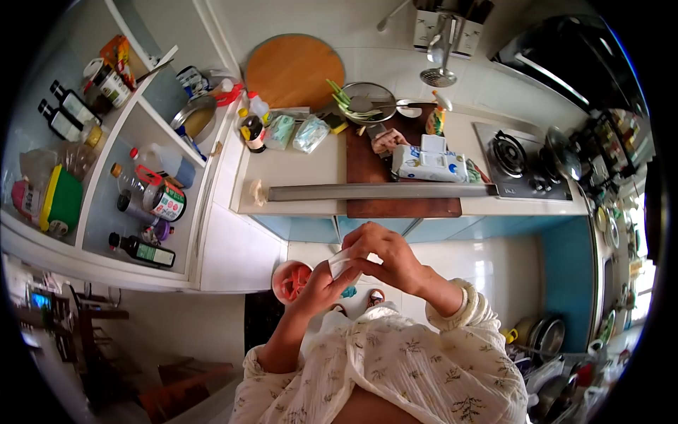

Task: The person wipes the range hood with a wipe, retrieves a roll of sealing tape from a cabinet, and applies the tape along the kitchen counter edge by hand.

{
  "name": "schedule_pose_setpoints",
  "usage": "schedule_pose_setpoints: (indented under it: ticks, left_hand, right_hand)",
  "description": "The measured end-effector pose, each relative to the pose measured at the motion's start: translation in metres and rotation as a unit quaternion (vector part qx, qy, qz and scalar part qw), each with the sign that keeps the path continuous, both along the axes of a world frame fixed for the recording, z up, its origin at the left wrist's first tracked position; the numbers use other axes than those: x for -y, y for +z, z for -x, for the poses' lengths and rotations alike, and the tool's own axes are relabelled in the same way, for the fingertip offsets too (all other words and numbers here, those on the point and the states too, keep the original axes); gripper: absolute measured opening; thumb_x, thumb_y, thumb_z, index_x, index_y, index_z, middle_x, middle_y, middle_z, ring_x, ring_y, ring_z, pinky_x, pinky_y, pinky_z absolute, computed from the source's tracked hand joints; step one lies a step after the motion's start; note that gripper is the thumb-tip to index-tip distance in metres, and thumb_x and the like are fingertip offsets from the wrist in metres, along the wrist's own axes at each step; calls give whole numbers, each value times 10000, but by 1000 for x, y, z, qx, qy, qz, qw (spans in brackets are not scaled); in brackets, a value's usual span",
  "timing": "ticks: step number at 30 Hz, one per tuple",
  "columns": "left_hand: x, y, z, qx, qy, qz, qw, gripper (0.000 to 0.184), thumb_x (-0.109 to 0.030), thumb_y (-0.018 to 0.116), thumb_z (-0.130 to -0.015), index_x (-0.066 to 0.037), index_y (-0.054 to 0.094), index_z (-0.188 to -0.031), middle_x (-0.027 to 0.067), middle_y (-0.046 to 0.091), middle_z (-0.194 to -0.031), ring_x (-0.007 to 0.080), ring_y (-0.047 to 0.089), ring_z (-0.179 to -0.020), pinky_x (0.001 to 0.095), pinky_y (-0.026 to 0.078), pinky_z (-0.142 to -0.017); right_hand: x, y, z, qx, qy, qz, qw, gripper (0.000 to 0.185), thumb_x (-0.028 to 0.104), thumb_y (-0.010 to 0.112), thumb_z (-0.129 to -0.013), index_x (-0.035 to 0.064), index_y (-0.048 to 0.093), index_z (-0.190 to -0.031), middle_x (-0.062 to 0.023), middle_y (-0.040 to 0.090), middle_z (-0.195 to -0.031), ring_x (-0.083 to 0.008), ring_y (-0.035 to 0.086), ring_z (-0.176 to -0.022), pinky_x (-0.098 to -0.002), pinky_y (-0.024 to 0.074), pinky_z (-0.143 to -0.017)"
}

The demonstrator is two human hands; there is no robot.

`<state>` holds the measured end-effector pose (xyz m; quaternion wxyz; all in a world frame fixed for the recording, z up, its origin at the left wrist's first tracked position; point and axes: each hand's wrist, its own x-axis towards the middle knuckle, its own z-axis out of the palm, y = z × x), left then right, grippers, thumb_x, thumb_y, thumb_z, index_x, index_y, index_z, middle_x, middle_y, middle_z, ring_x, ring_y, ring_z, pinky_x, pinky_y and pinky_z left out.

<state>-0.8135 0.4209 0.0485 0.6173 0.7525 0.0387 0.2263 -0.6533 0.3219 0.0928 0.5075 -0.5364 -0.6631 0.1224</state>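
In front of my body, over the floor near the counter edge, my left hand [321, 288] is closed on a small white piece [340, 264] that looks like tissue or a wipe. My right hand [390, 258] meets it from the other side, with bent fingers pressed around the same white piece. Most of that piece is hidden by the fingers. Beyond the hands, a white wipes pack [432, 167] lies on the dark red-brown cutting board [366, 173]. Behind the pack is a pale pink piece of raw meat [385, 141].
A metal strip [381, 191] runs along the counter's front. Green onions lie in a strainer bowl [367, 99]; a gas stove [519, 159] sits right. Open shelves [141, 106] with bottles stand left. Below is a bin [280, 274] with red contents.
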Motion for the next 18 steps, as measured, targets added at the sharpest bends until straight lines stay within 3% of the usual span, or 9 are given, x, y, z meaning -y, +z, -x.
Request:
schedule_pose_setpoints:
  ticks: [3, 4, 6, 9, 11, 16, 18]
  left_hand:
    - [-5, -5, -1, -10, -40, 44, 998, 194, -141, 513, -996, 15, 582, -1088, 9, 590, -860, 104, 548, -783, 261, 445, -666]
    - [-6, -6, -5, -1, -73, 113, 991, 194, -134, 484, -1005, 9, 588, -1085, 28, 607, -883, 101, 558, -816, 259, 450, -701]
    - [-4, 0, -7, 52, -104, 126, 985, 199, -126, 464, -1009, 7, 588, -1091, 35, 620, -904, 103, 567, -850, 262, 451, -739]
    - [-10, 1, 0, 23, -107, 134, 985, 207, -101, 461, -1003, 6, 553, -1154, 65, 630, -998, 125, 575, -930, 277, 451, -822]
    - [-11, -1, -3, 10, -62, 83, 995, 220, -81, 474, -993, 8, 529, -1186, 71, 619, -1032, 135, 572, -938, 279, 453, -831]
    - [-11, 10, -2, 132, -15, 212, 968, 295, -11, 529, -944, 30, 502, -1235, 147, 618, -1192, 219, 593, -1123, 348, 455, -980]
    - [-16, -4, 2, 117, 11, 122, 985, 259, 6, 536, -933, 31, 534, -1190, 154, 633, -1165, 229, 625, -1067, 337, 488, -923]
  right_hand:
    - [9, 7, 7, 35, -62, -17, 997, 196, 3, 720, -757, 64, 572, -870, -87, 651, -930, -261, 621, -837, -372, 487, -760]
    - [12, 9, 12, 38, -81, -11, 996, 195, 4, 719, -756, 64, 573, -870, -83, 654, -918, -261, 619, -828, -373, 481, -762]
    - [14, 15, 14, 59, -103, -6, 993, 182, 11, 713, -758, 60, 575, -867, -81, 654, -919, -270, 613, -822, -377, 472, -762]
    - [14, 16, 22, 89, -128, -13, 988, 159, 23, 701, -763, 54, 580, -862, -83, 647, -951, -287, 603, -831, -380, 464, -757]
    - [14, 22, 26, 110, -154, -24, 982, 160, 25, 700, -762, 57, 585, -867, -84, 644, -959, -282, 601, -839, -376, 458, -756]
    - [14, 33, 35, 128, -200, -24, 971, 236, -20, 724, -717, 47, 610, -913, -91, 600, -918, -274, 584, -801, -364, 488, -681]
    - [13, 31, 35, 128, -191, -20, 973, 239, -21, 721, -725, 45, 611, -928, -94, 600, -916, -276, 583, -782, -362, 493, -658]
